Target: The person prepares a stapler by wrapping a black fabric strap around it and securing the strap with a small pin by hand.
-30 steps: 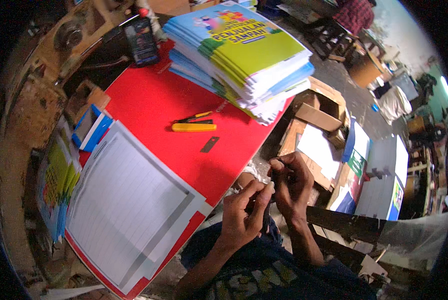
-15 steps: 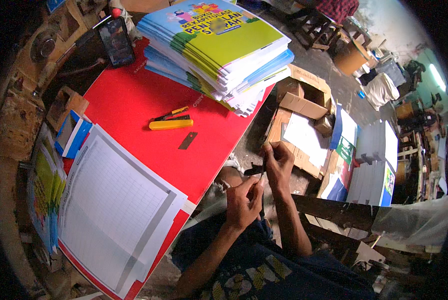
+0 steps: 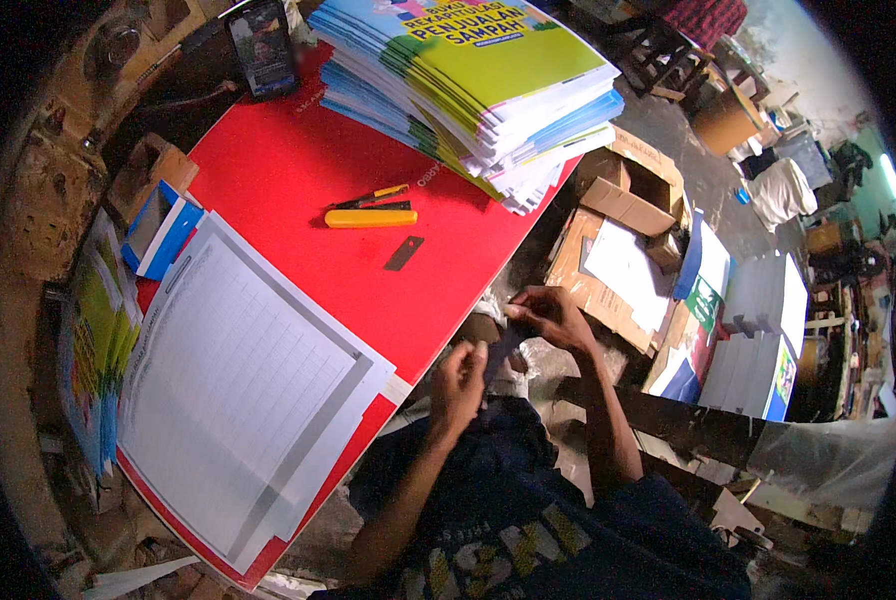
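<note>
Head view: your left hand point(image 3: 458, 388) and right hand point(image 3: 560, 318) are positioned off the right edge of the red tabletop point(image 3: 278, 170), in front of your body and apart from each other. On each hand, thumb and index tips are close together; whether they clamp anything cannot be told. Nearest small item: the dark flat piece point(image 3: 404, 253), lying on the tabletop just below the yellow-and-black cutter point(image 3: 373, 217). Ruled sheets point(image 3: 253, 385) lie left of your left hand.
</note>
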Action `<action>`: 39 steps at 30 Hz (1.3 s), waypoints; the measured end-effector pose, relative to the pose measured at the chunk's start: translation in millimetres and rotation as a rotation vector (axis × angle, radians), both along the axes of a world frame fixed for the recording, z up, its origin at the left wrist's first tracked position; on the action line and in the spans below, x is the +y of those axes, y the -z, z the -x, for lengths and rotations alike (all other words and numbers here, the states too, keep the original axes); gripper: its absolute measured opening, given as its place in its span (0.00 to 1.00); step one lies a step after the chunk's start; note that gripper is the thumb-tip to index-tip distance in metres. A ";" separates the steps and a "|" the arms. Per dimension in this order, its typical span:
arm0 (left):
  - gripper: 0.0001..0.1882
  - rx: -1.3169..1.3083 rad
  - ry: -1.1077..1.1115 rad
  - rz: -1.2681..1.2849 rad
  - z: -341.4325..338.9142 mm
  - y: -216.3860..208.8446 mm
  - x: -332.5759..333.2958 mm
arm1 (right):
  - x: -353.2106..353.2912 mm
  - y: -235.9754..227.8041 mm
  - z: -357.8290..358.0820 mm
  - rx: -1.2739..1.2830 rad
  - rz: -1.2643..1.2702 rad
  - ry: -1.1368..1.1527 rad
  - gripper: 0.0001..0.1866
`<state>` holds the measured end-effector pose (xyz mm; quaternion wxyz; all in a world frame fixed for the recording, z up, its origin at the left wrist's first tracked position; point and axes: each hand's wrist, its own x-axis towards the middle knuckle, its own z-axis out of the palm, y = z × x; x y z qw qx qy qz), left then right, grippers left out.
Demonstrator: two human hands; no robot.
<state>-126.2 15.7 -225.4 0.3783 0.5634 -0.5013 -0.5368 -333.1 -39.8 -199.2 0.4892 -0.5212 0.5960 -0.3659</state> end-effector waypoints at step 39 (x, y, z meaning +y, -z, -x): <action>0.33 0.204 -0.051 0.061 59.8 68.6 -101.5 | -126.0 49.2 113.7 0.600 0.200 0.007 0.17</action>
